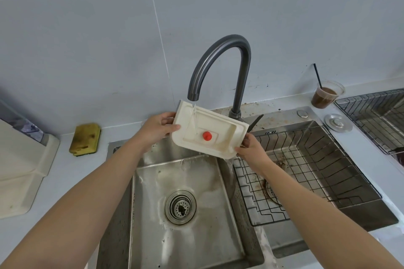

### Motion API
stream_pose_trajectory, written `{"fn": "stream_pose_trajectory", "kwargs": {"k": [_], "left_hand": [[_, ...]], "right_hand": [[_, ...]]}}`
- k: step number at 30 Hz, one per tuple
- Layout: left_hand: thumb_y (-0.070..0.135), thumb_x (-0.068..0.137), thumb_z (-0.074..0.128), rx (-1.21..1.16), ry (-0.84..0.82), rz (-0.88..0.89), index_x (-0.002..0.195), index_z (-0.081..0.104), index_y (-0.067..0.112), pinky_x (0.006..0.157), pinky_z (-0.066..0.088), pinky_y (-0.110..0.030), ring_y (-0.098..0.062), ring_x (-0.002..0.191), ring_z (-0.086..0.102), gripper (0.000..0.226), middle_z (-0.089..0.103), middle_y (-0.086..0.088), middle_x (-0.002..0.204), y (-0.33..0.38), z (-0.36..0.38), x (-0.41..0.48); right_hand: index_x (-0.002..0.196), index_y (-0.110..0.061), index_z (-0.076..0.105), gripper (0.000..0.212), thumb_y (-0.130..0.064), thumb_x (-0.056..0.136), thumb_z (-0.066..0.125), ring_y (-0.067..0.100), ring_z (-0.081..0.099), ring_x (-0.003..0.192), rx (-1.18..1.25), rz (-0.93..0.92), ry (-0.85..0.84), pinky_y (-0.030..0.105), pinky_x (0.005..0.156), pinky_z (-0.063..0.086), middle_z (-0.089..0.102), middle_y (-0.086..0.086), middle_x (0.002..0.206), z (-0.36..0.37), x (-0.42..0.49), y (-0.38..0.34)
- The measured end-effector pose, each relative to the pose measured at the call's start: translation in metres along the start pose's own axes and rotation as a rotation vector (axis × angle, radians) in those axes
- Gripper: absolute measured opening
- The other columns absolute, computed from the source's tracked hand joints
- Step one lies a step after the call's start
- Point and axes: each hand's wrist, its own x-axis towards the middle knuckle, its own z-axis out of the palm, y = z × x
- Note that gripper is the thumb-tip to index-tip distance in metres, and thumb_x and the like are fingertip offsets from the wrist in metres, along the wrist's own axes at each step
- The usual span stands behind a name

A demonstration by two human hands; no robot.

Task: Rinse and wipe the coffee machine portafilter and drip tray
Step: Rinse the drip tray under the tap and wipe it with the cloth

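I hold a cream plastic drip tray (223,135) with a small red float knob (207,135) in its middle, tilted toward me over the left sink basin (196,177). My left hand (156,129) grips its left edge and my right hand (251,148) grips its lower right corner. Water runs from the dark grey faucet (220,67) onto the tray and spills off its lower right edge into the basin. No portafilter is in view.
A yellow-green sponge (85,136) lies on the counter at left, beside a cream appliance (19,172). The right basin holds a wire rack (306,172). A plastic cup of coffee with a straw (326,96), a metal sink plug (337,125) and another wire rack (376,113) sit at right.
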Motion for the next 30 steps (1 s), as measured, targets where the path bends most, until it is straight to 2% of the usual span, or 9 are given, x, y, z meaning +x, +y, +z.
{"fn": "stream_pose_trajectory", "kwargs": {"k": [3, 6, 8, 13, 17, 22, 26, 28, 30], "left_hand": [[0.003, 0.083, 0.064, 0.018, 0.021, 0.008, 0.128, 0.052, 0.009, 0.058, 0.051, -0.011, -0.003, 0.082, 0.059, 0.048, 0.061, -0.005, 0.110, 0.004, -0.008, 0.000], [0.005, 0.080, 0.067, 0.050, 0.044, 0.023, 0.128, 0.052, 0.010, 0.063, 0.047, -0.013, -0.005, 0.085, 0.059, 0.050, 0.061, -0.004, 0.111, 0.006, -0.016, -0.001], [0.006, 0.079, 0.068, 0.062, 0.058, 0.024, 0.128, 0.053, 0.010, 0.065, 0.046, -0.014, -0.009, 0.088, 0.059, 0.051, 0.061, -0.005, 0.110, 0.008, -0.022, -0.002], [0.008, 0.078, 0.070, 0.087, 0.077, 0.034, 0.125, 0.056, 0.010, 0.064, 0.047, -0.014, -0.005, 0.082, 0.060, 0.050, 0.062, -0.006, 0.106, 0.012, -0.033, -0.006], [0.010, 0.077, 0.072, 0.098, 0.101, 0.040, 0.122, 0.059, 0.013, 0.058, 0.049, -0.008, -0.004, 0.079, 0.061, 0.047, 0.065, 0.000, 0.094, 0.015, -0.042, -0.009], [0.012, 0.075, 0.073, 0.113, 0.139, 0.035, 0.117, 0.062, 0.015, 0.059, 0.048, -0.011, -0.002, 0.075, 0.062, 0.043, 0.066, 0.007, 0.083, 0.016, -0.052, -0.015], [0.013, 0.075, 0.073, 0.110, 0.155, 0.022, 0.118, 0.061, 0.012, 0.059, 0.050, -0.013, -0.004, 0.076, 0.063, 0.044, 0.067, 0.005, 0.084, 0.015, -0.058, -0.019], [0.015, 0.076, 0.072, 0.120, 0.164, 0.011, 0.117, 0.061, 0.012, 0.057, 0.049, -0.012, -0.004, 0.077, 0.062, 0.043, 0.066, 0.005, 0.085, 0.014, -0.060, -0.021], [0.017, 0.078, 0.071, 0.122, 0.176, -0.004, 0.117, 0.061, 0.013, 0.054, 0.049, -0.012, -0.005, 0.076, 0.062, 0.041, 0.066, 0.005, 0.084, 0.012, -0.062, -0.024]], "right_hand": [[0.133, -0.005, 0.034, 0.053, 0.011, 0.085, 0.051, 0.029, 0.049, 0.121, -0.009, 0.010, -0.022, 0.046, 0.103, 0.043, 0.050, 0.016, 0.130, 0.007, 0.003, -0.001], [0.133, -0.006, 0.034, 0.052, 0.010, 0.086, 0.051, 0.023, 0.051, 0.111, -0.026, 0.018, -0.046, 0.035, 0.091, 0.047, 0.052, 0.010, 0.122, 0.016, 0.003, -0.005], [0.132, -0.006, 0.035, 0.050, 0.010, 0.087, 0.050, 0.022, 0.051, 0.109, -0.026, 0.027, -0.062, 0.032, 0.088, 0.046, 0.052, 0.006, 0.115, 0.023, 0.004, -0.006], [0.128, -0.012, 0.037, 0.049, 0.014, 0.086, 0.047, 0.014, 0.056, 0.093, 0.038, 0.035, -0.121, 0.021, 0.067, 0.052, 0.055, -0.004, 0.097, 0.040, 0.002, -0.009], [0.133, -0.011, 0.036, 0.054, 0.015, 0.087, 0.044, 0.020, 0.052, 0.107, 0.044, 0.026, -0.178, 0.030, 0.086, 0.047, 0.056, 0.001, 0.106, 0.050, 0.003, -0.010], [0.134, -0.009, 0.035, 0.052, 0.013, 0.088, 0.044, 0.022, 0.051, 0.108, 0.012, 0.061, -0.223, 0.031, 0.081, 0.050, 0.052, 0.011, 0.121, 0.063, 0.000, -0.014], [0.131, -0.001, 0.038, 0.045, 0.013, 0.088, 0.043, 0.031, 0.050, 0.118, 0.019, 0.112, -0.220, 0.041, 0.096, 0.046, 0.050, 0.019, 0.130, 0.070, -0.001, -0.013], [0.130, 0.001, 0.040, 0.043, 0.012, 0.089, 0.042, 0.030, 0.053, 0.113, 0.028, 0.125, -0.242, 0.039, 0.095, 0.046, 0.052, 0.018, 0.124, 0.070, -0.002, -0.014], [0.126, 0.000, 0.044, 0.038, 0.009, 0.090, 0.043, 0.024, 0.056, 0.096, 0.025, 0.129, -0.276, 0.040, 0.096, 0.046, 0.055, 0.012, 0.113, 0.069, -0.004, -0.015]]}}
